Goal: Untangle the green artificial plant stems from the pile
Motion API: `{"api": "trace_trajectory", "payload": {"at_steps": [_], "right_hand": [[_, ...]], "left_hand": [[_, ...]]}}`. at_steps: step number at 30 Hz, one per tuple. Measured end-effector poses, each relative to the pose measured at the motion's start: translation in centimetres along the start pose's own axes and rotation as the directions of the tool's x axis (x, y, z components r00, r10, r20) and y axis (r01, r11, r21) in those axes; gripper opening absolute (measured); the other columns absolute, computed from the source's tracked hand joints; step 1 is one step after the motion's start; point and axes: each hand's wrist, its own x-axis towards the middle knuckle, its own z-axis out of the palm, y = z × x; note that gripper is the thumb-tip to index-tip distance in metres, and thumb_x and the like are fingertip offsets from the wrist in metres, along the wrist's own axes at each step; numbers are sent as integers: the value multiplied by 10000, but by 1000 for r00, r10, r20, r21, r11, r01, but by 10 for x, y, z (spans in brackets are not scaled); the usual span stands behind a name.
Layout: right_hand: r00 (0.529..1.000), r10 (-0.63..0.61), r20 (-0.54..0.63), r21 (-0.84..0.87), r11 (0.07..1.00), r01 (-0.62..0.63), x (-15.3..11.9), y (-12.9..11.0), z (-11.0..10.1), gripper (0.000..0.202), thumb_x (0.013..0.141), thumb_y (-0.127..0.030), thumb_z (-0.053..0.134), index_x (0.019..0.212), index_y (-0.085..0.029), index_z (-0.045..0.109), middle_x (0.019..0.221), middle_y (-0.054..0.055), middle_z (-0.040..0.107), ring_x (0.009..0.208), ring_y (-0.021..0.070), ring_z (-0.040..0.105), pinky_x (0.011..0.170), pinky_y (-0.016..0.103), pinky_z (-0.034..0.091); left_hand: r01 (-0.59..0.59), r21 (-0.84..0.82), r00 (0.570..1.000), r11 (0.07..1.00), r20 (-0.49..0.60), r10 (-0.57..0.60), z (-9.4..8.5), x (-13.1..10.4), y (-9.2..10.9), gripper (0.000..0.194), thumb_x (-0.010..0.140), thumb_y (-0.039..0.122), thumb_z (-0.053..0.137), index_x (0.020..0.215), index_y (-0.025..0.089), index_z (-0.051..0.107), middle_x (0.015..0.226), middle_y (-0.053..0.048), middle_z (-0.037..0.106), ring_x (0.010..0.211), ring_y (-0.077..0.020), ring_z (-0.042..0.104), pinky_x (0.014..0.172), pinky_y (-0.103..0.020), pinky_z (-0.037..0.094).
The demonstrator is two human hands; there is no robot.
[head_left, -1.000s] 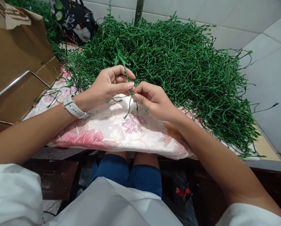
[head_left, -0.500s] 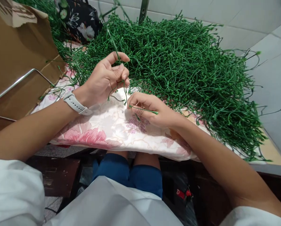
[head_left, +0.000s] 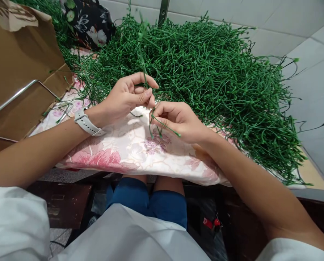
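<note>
My left hand, with a pale watch strap at the wrist, pinches a thin green plastic stem that rises from between its fingers, its upper end blurred. Touching or nearly touching its fingertips is my right hand, closed on a few short green stems with small knobbed ends that stick out past the thumb. Both hands hover over a floral cloth. Just behind them lies a large tangled heap of similar green stems.
A cardboard box with a bent metal rod in front of it stands at left. Behind sits a black floral bag. White wall tiles close off the back. A dark wooden stool is below the table edge.
My left hand has moved right and slightly down to meet my right hand. The short stems that hung under the left fingers now hang by the right fingertips.
</note>
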Motion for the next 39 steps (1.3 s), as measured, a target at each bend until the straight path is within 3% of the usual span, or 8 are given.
{"api": "trace_trajectory", "payload": {"at_steps": [13,21,24,26,28,31,35,39], "right_hand": [[848,-8,529,33,999,-11,-2,-20,-3,109,836,-26,547,817,-123,595,714,-24,527,659,69,464,643,182,379],[668,37,743,49,993,-110,-5,-45,0,191,1006,-101,588,840,-99,684,784,50,702,702,69,610,696,166,477],[880,10,474,-1,1000,-11,-5,-53,-20,170,1004,-163,677,837,-137,698,766,24,695,692,81,622,678,197,492],[993,-121,-7,-42,992,120,-4,-54,-39,123,990,-195,715,873,-166,694,792,10,696,689,89,622,628,219,476],[819,-259,-513,-178,965,194,-2,-51,-63,10,986,-177,694,976,-177,692,873,16,738,716,97,644,583,227,441],[452,-302,-839,-398,907,-134,0,-45,-97,290,876,46,685,1092,-146,717,783,-3,739,645,75,617,564,221,401],[379,-323,-867,-433,865,-252,-1,-42,-118,317,911,32,623,688,-188,673,621,-10,580,517,89,554,494,272,328],[491,-423,-761,-516,854,-65,-2,-39,-100,189,883,-64,711,788,-218,655,665,-16,543,533,89,455,534,294,308]], "left_hand": [[186,53,905,981,379,-192,9,-9,6,260,791,379,855,869,184,701,541,34,503,444,-69,369,421,-243,277],[134,-19,991,991,-5,-134,-18,8,8,126,1011,182,541,929,182,636,498,97,276,403,-41,246,452,-176,312],[152,14,980,988,-129,-149,-18,12,1,152,1028,199,513,926,179,625,494,100,264,397,-40,255,454,-163,337],[147,30,977,989,-161,-140,-16,13,-2,153,1027,217,520,918,182,622,493,99,261,397,-41,269,451,-160,341],[137,46,978,989,-163,-128,-14,13,-3,136,1014,232,548,913,186,627,488,98,265,401,-45,276,449,-165,349],[127,70,981,989,-158,-115,-12,12,-3,112,984,238,583,895,192,634,488,94,280,407,-50,284,437,-173,341],[105,110,986,988,-141,-89,-10,10,-2,105,953,208,595,864,184,646,501,85,323,418,-50,290,435,-180,338],[53,210,998,976,-52,-43,-7,7,-4,93,934,242,660,890,169,695,503,81,371,432,-61,327,448,-208,369]]}}
